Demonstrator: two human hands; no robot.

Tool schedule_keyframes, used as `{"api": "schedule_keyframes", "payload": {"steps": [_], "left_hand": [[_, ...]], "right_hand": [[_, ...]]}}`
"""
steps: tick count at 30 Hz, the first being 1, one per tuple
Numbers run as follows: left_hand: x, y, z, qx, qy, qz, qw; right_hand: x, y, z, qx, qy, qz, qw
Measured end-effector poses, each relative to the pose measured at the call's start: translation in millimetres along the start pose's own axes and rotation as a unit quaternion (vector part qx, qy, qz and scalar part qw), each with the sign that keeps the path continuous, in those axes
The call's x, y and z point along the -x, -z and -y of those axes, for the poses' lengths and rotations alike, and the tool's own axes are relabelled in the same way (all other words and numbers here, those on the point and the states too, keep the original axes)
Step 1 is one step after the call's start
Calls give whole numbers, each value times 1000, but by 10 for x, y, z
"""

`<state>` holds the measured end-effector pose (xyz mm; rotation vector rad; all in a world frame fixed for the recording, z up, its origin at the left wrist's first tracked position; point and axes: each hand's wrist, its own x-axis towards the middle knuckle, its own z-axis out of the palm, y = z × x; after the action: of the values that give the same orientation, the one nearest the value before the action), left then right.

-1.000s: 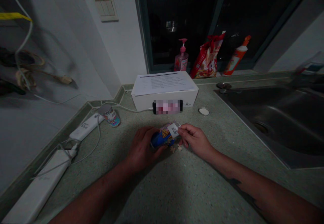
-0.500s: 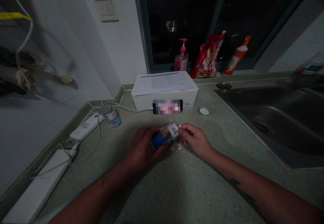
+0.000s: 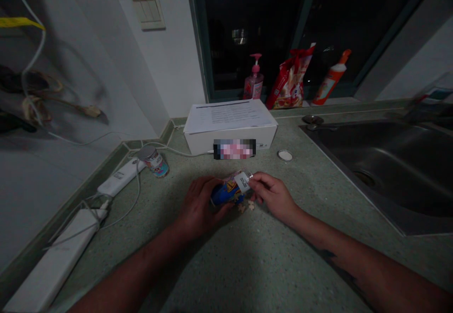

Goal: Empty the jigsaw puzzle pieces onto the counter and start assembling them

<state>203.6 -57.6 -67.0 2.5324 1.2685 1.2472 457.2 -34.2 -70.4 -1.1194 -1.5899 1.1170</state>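
A small clear jar with a blue printed wrap and a white sticker (image 3: 228, 191) lies tilted on its side over the counter. My left hand (image 3: 200, 204) wraps round its base end, fingers on top and thumb below. At the other end, my right hand (image 3: 267, 191) is closed, with thumb and forefinger pinched at the jar's clear rim; its lower fingers are curled and partly hidden. Several small wooden jigsaw pieces (image 3: 251, 205) lie on the counter just under the jar, between the two hands.
Behind the jar, a phone (image 3: 234, 149) with a cable leans on a white box (image 3: 198, 141). A round lid (image 3: 285, 156) lies to the right, near the sink (image 3: 382, 148). A second jar (image 3: 158, 164) and power strips (image 3: 67, 251) are at left.
Hardly anything differs. The jar has turned very slightly in my hands; both hands keep their places.
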Motion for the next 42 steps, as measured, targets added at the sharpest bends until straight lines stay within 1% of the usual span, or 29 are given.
{"api": "schedule_keyframes", "payload": {"steps": [8,14,20,26,29,33,38,40,42], "left_hand": [[6,-12,10,1,-1,-1,1000],[-2,2,11,-1,-6,0,1000],[-9,10,4,-9,-5,4,1000],[-3,4,1,-10,-9,-5,1000],[-4,10,-2,-13,0,4,1000],[-4,10,-1,-11,11,12,1000],[0,4,6,-3,11,9,1000],[2,6,6,-1,10,7,1000],[5,7,5,1,7,2,1000]], "right_hand": [[-10,-11,-5,-52,-26,-6,998],[-6,-25,7,-75,-27,-7,997],[3,-24,5,-56,-17,-13,998],[0,-24,-22,-38,-7,-21,999],[1,-18,-26,-20,1,-27,999],[2,-6,-14,0,14,-22,1000],[4,-6,-18,10,25,-20,999],[3,-9,-20,10,34,-19,999],[0,-8,-17,13,57,-23,998]]}}
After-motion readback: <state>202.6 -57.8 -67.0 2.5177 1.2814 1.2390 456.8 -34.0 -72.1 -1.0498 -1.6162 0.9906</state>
